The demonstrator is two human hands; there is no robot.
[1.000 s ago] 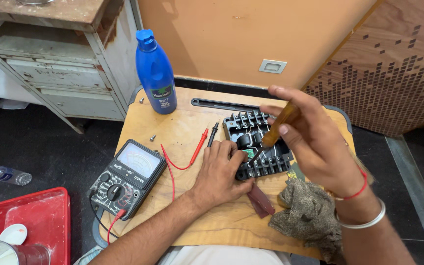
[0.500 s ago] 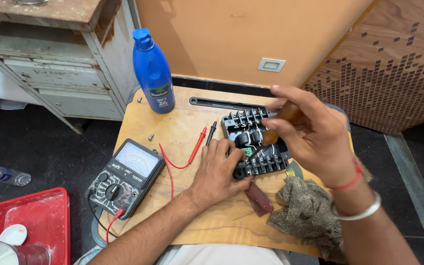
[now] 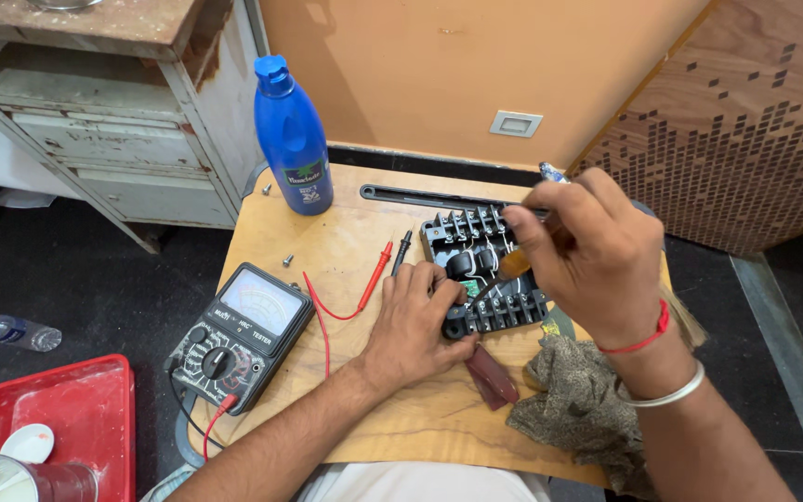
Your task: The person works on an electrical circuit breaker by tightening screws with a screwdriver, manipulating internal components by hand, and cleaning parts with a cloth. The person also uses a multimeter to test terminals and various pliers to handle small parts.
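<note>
A black electrical terminal block (image 3: 487, 271) with rows of screw terminals lies on a small wooden board (image 3: 355, 409). My left hand (image 3: 414, 325) rests flat against the block's left side, fingers touching it. My right hand (image 3: 591, 254) is over the block's right half, closed around an amber-handled screwdriver (image 3: 511, 268) whose tip points down into the block's middle. An analog multimeter (image 3: 240, 335) sits to the left, with its red probe (image 3: 375, 274) and black probe (image 3: 401, 251) lying on the board between meter and block.
A blue plastic bottle (image 3: 293, 139) stands at the board's back left. A black metal strip (image 3: 420, 196) lies behind the block. A dirty rag (image 3: 587, 404) and a dark red piece (image 3: 492, 376) lie at front right. A red tray (image 3: 67, 418) is on the floor left.
My right hand has lowered and tilted the screwdriver, bringing its tip down into the terminal block. My left hand has stayed against the block.
</note>
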